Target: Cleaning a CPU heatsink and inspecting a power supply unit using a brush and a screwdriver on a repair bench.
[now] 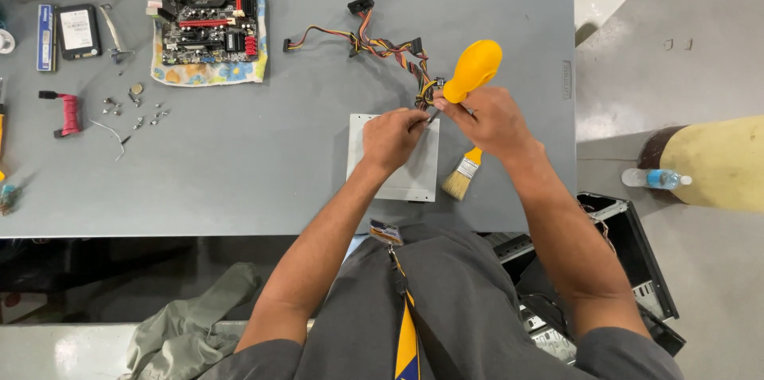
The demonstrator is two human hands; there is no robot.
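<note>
My left hand (391, 138) pinches the bundle of coloured cables (380, 46) where it leaves the grey power supply box (398, 177). My right hand (492, 120) grips a yellow bulb-shaped air blower (473, 68), its nozzle end pointing at the cable exit by my left fingers. The cables trail off to the upper left and end in black connectors. A paint brush (461, 179) with a yellow handle lies on the table under my right wrist, bristles toward me.
A motherboard (208, 10) rests on a flowered cloth at the back. Left of it lie a hard drive (77, 31), a memory stick, a fan, several screws (135, 109) and a red-handled tool (68, 114). An open computer case (629, 268) stands on the floor at right, near a water bottle (656, 179).
</note>
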